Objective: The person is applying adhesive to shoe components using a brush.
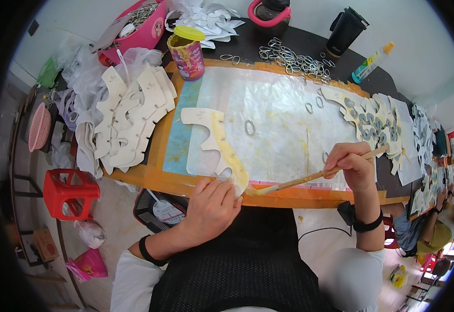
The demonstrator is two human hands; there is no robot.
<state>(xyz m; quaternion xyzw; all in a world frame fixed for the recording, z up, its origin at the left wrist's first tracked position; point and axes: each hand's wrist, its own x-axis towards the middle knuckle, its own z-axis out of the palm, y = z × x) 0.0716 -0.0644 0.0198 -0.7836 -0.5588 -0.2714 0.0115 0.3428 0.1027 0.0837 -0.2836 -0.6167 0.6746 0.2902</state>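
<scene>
A cream cut-out piece (206,118) with curved notches lies on the plastic-covered work mat (284,104). Yellowish glue-like stuff coats a strip along its right side. My left hand (209,205) has its fingers closed on the piece's lower end, at the table's front edge. In my right hand (352,165), a long wooden-handled brush (305,179) is pinched between the fingers. Its bristle end rests by the piece's lower tip, just right of my left hand. One oval metal ring (250,127) sits on the mat beside the piece.
Stacked cream cut-outs (128,119) stand at left, near a glue-smeared purple tub (186,58). Metal rings (294,60) are heaped at the back. Ring-covered pieces (375,122) lie at right. A black tumbler (345,32) and spray bottle (372,63) stand behind. Another person (440,223) sits far right.
</scene>
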